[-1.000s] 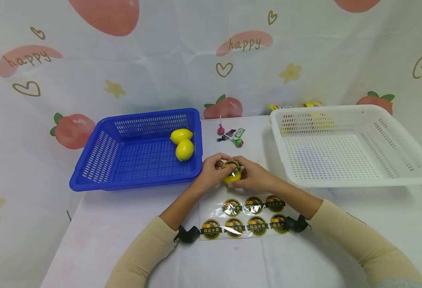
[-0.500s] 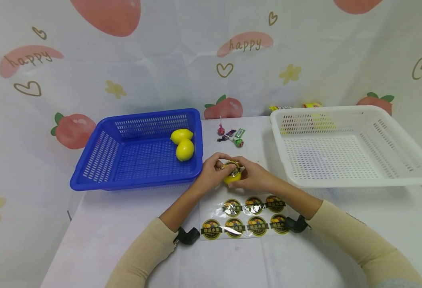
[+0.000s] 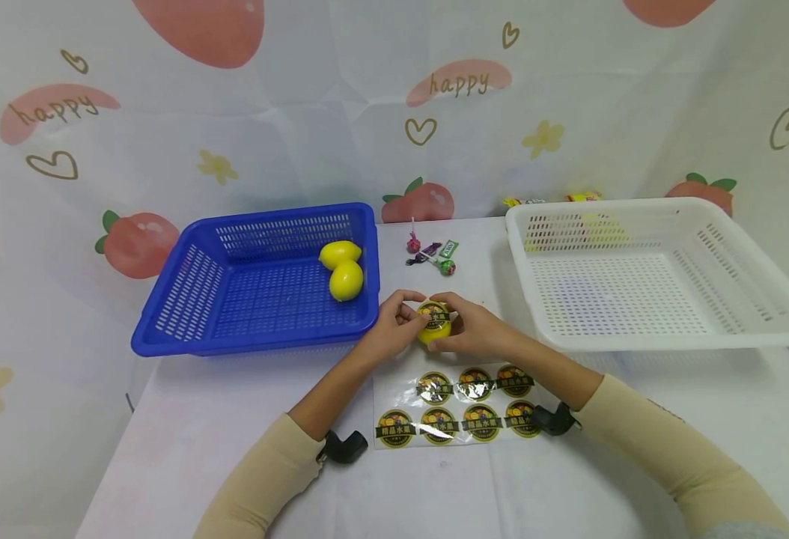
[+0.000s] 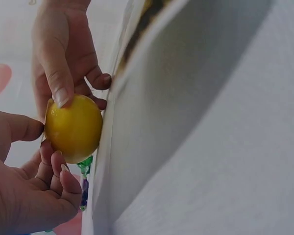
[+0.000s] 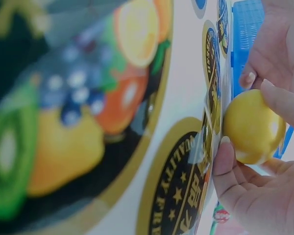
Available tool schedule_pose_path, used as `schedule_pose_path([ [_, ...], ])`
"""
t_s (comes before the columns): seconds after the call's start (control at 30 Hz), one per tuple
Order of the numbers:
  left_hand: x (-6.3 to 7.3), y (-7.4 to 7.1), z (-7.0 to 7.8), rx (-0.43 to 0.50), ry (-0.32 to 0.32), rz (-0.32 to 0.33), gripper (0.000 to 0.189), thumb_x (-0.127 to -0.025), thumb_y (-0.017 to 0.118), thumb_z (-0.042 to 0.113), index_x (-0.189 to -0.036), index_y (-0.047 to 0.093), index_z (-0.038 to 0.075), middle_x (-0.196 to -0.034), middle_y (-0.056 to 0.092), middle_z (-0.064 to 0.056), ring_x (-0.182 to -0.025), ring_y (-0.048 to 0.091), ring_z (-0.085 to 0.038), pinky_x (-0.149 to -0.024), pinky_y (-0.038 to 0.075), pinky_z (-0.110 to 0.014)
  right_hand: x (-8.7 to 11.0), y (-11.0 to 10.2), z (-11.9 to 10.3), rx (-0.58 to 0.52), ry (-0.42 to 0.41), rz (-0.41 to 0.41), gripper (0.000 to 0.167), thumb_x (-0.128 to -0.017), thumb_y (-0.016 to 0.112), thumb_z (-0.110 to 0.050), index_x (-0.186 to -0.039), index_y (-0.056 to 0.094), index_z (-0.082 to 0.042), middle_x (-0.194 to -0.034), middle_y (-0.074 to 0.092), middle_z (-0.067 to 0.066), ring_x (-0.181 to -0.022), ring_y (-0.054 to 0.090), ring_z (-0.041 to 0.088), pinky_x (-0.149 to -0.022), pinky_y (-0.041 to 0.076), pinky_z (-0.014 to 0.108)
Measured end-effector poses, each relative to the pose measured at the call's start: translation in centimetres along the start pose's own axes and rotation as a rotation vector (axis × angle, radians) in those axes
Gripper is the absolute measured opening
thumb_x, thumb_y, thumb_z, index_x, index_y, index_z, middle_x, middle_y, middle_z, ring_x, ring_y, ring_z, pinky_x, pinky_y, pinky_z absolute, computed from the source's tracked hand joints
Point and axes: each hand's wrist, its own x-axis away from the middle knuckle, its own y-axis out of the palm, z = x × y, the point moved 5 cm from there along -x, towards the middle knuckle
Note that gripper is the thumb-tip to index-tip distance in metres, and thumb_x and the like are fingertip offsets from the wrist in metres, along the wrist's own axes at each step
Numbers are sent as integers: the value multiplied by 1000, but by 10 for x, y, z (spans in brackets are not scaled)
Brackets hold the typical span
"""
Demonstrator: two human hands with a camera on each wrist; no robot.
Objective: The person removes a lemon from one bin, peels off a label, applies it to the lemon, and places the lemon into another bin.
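A yellow lemon stands between both hands at the table's middle, with a round black and gold sticker on its upper side. My left hand pinches at the sticker's left edge with thumb and fingertips, the other fingers curled. In the left wrist view the sticker shows nearly edge-on beside that thumb. From the right, my right hand grips the lemon between thumb and fingers. Just in front lies a clear sheet with several matching round stickers.
A blue basket at the left holds two lemons. The white basket stands at the right, with yellow packets behind it. Several small candies lie beyond the hands, near the patterned backdrop.
My left hand has drawn back slightly to the left, and its thumb has slid from the sticker's face to its left edge. The right hand keeps its grip on the lemon.
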Motion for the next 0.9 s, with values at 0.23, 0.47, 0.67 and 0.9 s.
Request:
schedule_pose_path([
  [0.23,-3,-2,-9,-12,-105,1,32,-94,63,9,-123,57,-3,-75,55,-5,-57,46,-10,-52,39,-21,0,0,-1,-16,3,-7,76,-85,83,-23,-147,41,-9,-125,57,17,-92,64,22,-78,54,34],
  [0.47,-1,-1,-13,-6,-227,-50,31,-99,58,11,-128,53,-1,-89,57,-10,-66,51,-13,-57,42,-22,0,0,1,-55,25,-13,78,-84,83,-20,-148,41,-10,-128,55,19,-88,65,21,-71,54,33],
  [0.67,3,5,-14,91,-325,-149,37,-106,50,14,-139,41,2,-122,58,-21,-68,65,-15,-52,48,-23,0,2,2,-103,9,-36,78,-85,81,-18,-149,38,-7,-130,52,21,-84,66,20,-69,53,33],
  [0.9,4,7,-13,172,-338,-159,38,-106,49,8,-141,37,0,-127,54,-25,-69,67,-18,-56,56,-26,0,3,0,-182,46,-47,65,-98,65,-34,-151,37,-8,-121,61,17,-77,64,23,-70,52,36],
])
